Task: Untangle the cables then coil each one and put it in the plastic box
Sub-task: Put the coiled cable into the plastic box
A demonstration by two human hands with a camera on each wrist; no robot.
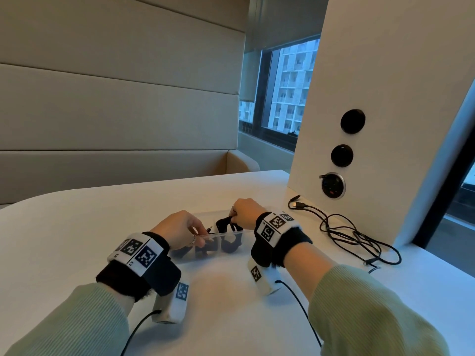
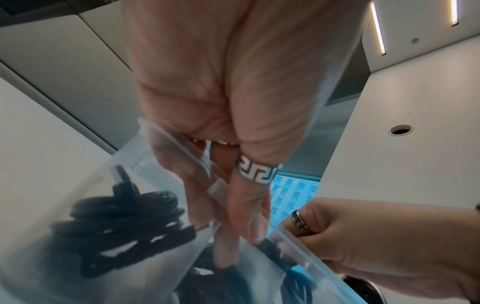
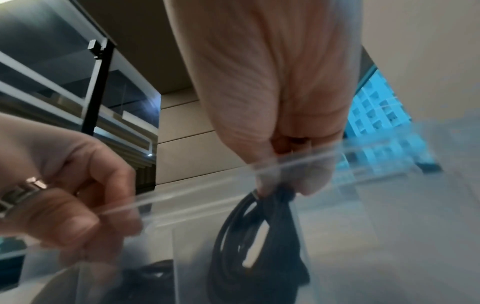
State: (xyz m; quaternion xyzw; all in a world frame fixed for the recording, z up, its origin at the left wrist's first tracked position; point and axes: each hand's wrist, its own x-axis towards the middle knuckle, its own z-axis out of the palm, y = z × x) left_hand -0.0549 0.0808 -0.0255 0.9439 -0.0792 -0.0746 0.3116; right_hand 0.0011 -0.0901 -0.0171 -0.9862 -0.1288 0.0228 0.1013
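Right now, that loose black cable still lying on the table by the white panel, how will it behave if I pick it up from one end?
The loose black cable lies in slack, overlapping loops, so it is probably floppy and would trail. The loops cross each other, so they may snag. It looks thin, likely light.

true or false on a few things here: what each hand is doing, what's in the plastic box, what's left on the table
1. The right hand pinches a coiled black cable over the plastic box. True.
2. The plastic box holds nothing. False: a black coil already lies in it.
3. The left hand rests flat on the table. False: its fingers are at the box rim.
4. A loose black cable lies on the table to the right of the box. True.
5. The box is opaque black. False: it is clear.
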